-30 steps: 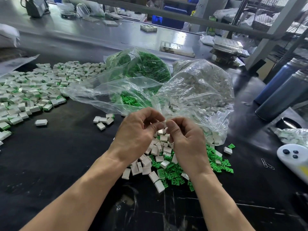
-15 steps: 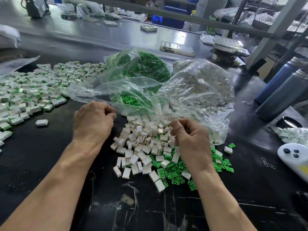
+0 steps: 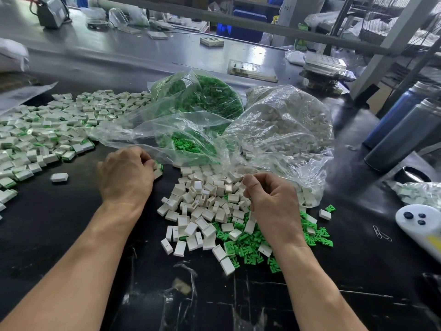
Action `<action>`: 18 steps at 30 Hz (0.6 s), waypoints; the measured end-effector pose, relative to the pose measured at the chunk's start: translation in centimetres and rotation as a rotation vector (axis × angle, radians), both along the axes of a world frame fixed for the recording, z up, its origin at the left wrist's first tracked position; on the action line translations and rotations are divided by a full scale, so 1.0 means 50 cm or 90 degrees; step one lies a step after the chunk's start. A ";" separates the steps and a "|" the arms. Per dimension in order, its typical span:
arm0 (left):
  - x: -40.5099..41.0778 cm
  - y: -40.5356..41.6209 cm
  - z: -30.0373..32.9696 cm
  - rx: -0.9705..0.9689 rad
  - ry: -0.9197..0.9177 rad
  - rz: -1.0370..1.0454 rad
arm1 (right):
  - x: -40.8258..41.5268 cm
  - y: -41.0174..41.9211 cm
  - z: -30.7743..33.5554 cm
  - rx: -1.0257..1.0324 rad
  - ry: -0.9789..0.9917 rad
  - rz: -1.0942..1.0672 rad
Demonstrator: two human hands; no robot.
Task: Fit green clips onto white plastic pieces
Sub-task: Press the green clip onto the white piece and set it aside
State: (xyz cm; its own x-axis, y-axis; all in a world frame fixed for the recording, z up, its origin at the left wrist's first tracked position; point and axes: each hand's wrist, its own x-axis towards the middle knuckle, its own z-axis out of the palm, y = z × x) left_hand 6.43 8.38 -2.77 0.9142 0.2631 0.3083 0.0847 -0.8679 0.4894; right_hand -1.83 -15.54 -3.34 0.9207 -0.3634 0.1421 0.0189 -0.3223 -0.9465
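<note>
Item: clip-fitting station, black worktable (image 3: 59, 235).

Left hand (image 3: 126, 174): lying knuckles-up at the table's left-centre, fingers curling over a few small pieces, white with a green edge showing at the fingertips, just beside the mouth of the clear bag of green clips (image 3: 198, 101). Whether it is gripping them or only covering them cannot be told.

Right hand (image 3: 272, 201): hovering over the loose white plastic pieces (image 3: 200, 206), thumb and fingers curling inward; whatever is being pinched is hidden.

Stock: loose green clips (image 3: 250, 249) lying under and beside the white heap; clear bag of white pieces (image 3: 286, 125) lying open behind it; finished pieces (image 3: 43, 139) spreading across the far left.

Handling note, as judgement: the step going on looks like picking the next pair. It would be going best by taking one white piece slot-outward, lining the clip up squarely, and pressing until seated, keeping finished parts apart from raw stock.
</note>
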 end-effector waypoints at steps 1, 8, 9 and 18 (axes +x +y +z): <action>0.000 -0.001 0.001 0.006 -0.001 0.001 | 0.000 0.000 0.000 0.000 -0.001 0.000; -0.022 -0.024 0.016 -0.073 0.008 -0.092 | -0.002 -0.001 0.002 -0.018 -0.001 -0.001; -0.027 -0.029 0.018 -0.104 0.030 -0.130 | -0.002 -0.001 0.003 -0.025 -0.001 0.002; -0.053 -0.049 0.035 -0.183 0.194 -0.391 | -0.006 -0.014 0.012 -0.157 0.032 0.007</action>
